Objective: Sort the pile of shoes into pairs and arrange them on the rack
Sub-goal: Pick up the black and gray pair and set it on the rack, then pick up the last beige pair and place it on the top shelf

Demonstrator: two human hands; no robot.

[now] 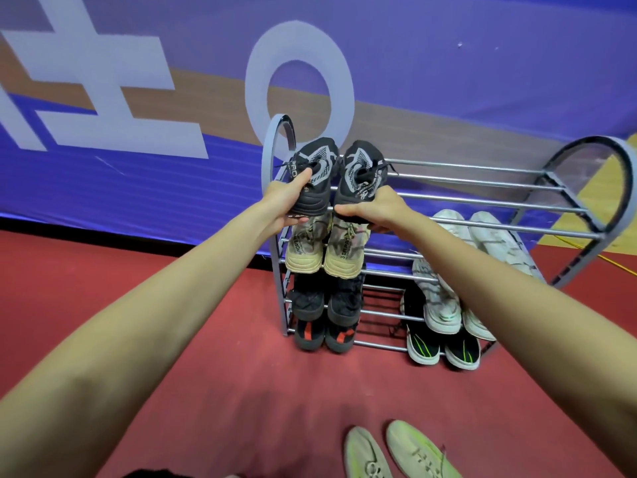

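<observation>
1. Both bare forearms reach forward and upward from the bottom corners of the view, converging toward 12 o'clock at the top tier of the rack (pixel 482 182).
2. The left hand (pixel 284 201) grasps the left black shoe (pixel 315 177) at its heel end: the thumb sits near the collar and the fingers curl under the sole.
3. The right hand (pixel 370 210) grasps the right black shoe (pixel 362 174) the same way, its fingers wrapped round the heel and sole.
4. The 2 black shoes sit side by side, toes pointing away toward the purple banner (pixel 448 63), at the left end of the top tier; whether their soles rest on the bars or hang just above them I cannot tell.
5. Directly below, at 6 o'clock from the held pair, a beige pair (pixel 324 257) sits on the next tier, heels toward the camera.
6. Under that come a dark pair (pixel 324 305) and a black pair with red marks (pixel 324 336) on the lower tiers.
7. At the rack's right end, at 3 o'clock from the hands, a white pair (pixel 482 236) lies on the second tier, with a striped white pair (pixel 444 305) and a black-and-white pair with green stripes (pixel 444 346) beneath.
8. At 6 o'clock, near the bottom edge, a pale green pair (pixel 396 453) lies on the red floor (pixel 224 357), well apart from the rack.
</observation>
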